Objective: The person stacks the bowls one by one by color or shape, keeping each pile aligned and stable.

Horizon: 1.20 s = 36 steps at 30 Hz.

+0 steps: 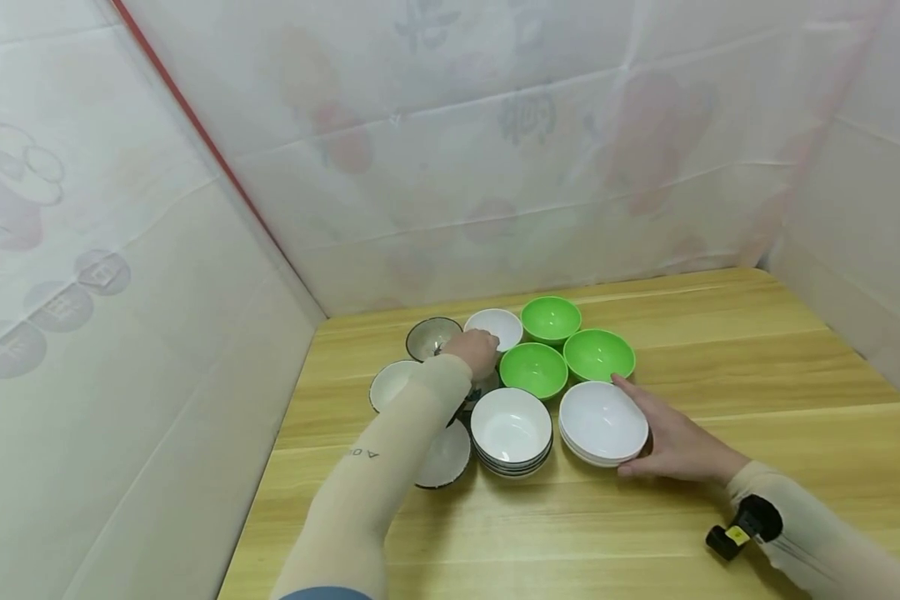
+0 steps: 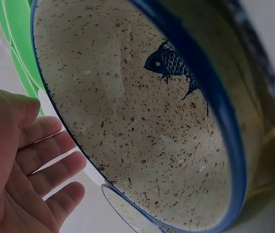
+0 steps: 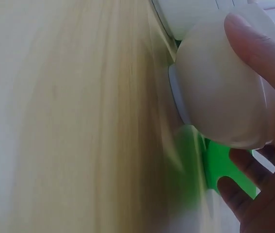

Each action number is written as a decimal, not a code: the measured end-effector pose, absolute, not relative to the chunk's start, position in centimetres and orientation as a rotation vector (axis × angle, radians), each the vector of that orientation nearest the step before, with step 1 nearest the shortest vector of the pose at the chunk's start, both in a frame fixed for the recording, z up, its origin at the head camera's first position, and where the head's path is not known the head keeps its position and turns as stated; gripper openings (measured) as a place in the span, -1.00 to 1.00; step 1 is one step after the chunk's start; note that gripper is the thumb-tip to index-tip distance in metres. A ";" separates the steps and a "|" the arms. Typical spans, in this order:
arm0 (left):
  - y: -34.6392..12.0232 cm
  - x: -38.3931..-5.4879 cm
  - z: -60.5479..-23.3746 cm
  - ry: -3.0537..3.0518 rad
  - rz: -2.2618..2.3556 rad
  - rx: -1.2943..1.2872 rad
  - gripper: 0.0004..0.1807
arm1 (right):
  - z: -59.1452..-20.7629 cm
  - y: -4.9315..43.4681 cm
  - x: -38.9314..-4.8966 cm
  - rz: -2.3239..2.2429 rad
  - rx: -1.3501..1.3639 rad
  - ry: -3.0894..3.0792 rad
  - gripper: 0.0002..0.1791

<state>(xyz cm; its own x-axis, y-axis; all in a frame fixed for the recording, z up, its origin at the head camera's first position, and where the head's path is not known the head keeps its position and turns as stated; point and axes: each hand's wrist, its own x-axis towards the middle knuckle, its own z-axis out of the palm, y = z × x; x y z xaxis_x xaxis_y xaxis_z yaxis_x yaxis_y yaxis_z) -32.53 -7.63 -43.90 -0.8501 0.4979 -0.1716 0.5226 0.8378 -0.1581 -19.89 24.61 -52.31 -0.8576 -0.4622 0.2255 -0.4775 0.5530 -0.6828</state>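
My left hand (image 1: 478,350) is over the front rim of a white bowl (image 1: 497,320) at the back. In the left wrist view its fingers (image 2: 55,170) are loosely extended beside a brown-speckled bowl (image 2: 113,107) with a blue rim and a dark fish painted inside. My right hand (image 1: 667,437) grips a small stack of white bowls (image 1: 603,421) from the right, thumb on the near side and fingers on the far side. In the right wrist view the thumb (image 3: 258,48) presses the outer wall of a white bowl (image 3: 215,87).
Three green bowls, at the back (image 1: 551,318), right (image 1: 600,354) and front (image 1: 534,369), sit behind the stacks. A dark-rimmed white stack (image 1: 512,427) stands centrally. Grey (image 1: 429,337) and pale (image 1: 390,383) bowls lie left, with another pale bowl (image 1: 446,454) partly under the left arm.
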 end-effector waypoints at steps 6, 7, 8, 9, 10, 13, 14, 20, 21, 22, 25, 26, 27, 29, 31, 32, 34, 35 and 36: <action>-7.7 -32.9 -44.1 2.846 -0.297 0.755 -0.75 | -53.3 24.0 -20.5 1.309 0.878 -2.707 0.54; -7.8 -32.9 -44.1 2.841 -0.294 0.742 -0.76 | -53.5 23.9 -20.6 1.324 0.885 -2.701 0.54; -7.8 -33.0 -44.1 2.836 -0.285 0.729 -0.78 | -53.8 23.9 -20.7 1.342 0.889 -2.694 0.54; -7.9 -33.0 -44.1 2.832 -0.275 0.717 -0.78 | -54.0 23.8 -20.7 1.356 0.895 -2.690 0.53; -7.9 -33.1 -44.1 2.825 -0.263 0.704 -0.79 | -54.2 23.8 -20.8 1.377 0.904 -2.684 0.52; -7.9 -33.0 -44.0 2.810 -0.237 0.689 -0.80 | -54.5 23.8 -20.8 1.431 0.914 -2.676 0.48; -7.8 -33.0 -44.0 2.807 -0.229 0.690 -0.80 | -54.6 23.9 -20.8 1.443 0.916 -2.673 0.46; -7.5 -32.9 -43.8 2.804 -0.181 0.706 -0.80 | -54.8 24.0 -20.7 1.533 0.939 -2.646 0.34; -7.4 -32.9 -43.8 2.805 -0.176 0.709 -0.80 | -54.8 24.1 -20.7 1.556 0.952 -2.635 0.33; -7.4 -32.9 -43.8 2.809 -0.168 0.711 -0.80 | -54.9 24.1 -20.7 1.573 0.968 -2.627 0.31; -7.2 -33.1 -44.1 2.827 -0.174 0.709 -0.78 | -55.0 24.1 -20.6 1.628 1.020 -2.603 0.30; -7.2 -33.2 -44.2 2.831 -0.180 0.708 -0.78 | -55.1 24.1 -20.6 1.647 1.029 -2.601 0.30; -7.1 -33.3 -44.3 2.834 -0.181 0.704 -0.78 | -55.1 24.1 -20.6 1.668 1.037 -2.601 0.30; -7.0 -33.5 -44.5 2.841 -0.185 0.692 -0.80 | -55.2 24.2 -20.5 1.697 1.045 -2.604 0.30; -6.9 -33.7 -44.6 2.845 -0.186 0.687 -0.83 | -55.3 24.2 -20.5 1.705 1.048 -2.610 0.30; -6.9 -33.7 -44.6 2.848 -0.190 0.690 -0.86 | -55.3 24.2 -20.5 1.704 1.052 -2.611 0.30; -6.9 -33.7 -44.5 2.861 -0.199 0.706 -0.88 | -55.3 24.2 -20.5 1.700 1.051 -2.612 0.30; -6.9 -33.6 -44.5 2.867 -0.202 0.715 -0.89 | -55.3 24.2 -20.5 1.701 1.050 -2.613 0.30; -6.9 -33.6 -44.5 2.871 -0.206 0.727 -0.90 | -55.4 24.2 -20.6 1.700 1.054 -2.613 0.30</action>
<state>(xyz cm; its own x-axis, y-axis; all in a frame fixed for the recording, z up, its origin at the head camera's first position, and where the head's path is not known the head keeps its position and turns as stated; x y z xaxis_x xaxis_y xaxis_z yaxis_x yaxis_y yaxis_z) -33.63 -6.89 -44.48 -0.8660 0.4582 -0.2002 0.4821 0.8714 -0.0910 -20.55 24.18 -55.36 -0.7851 -0.5822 0.2115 -0.4293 0.2653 -0.8633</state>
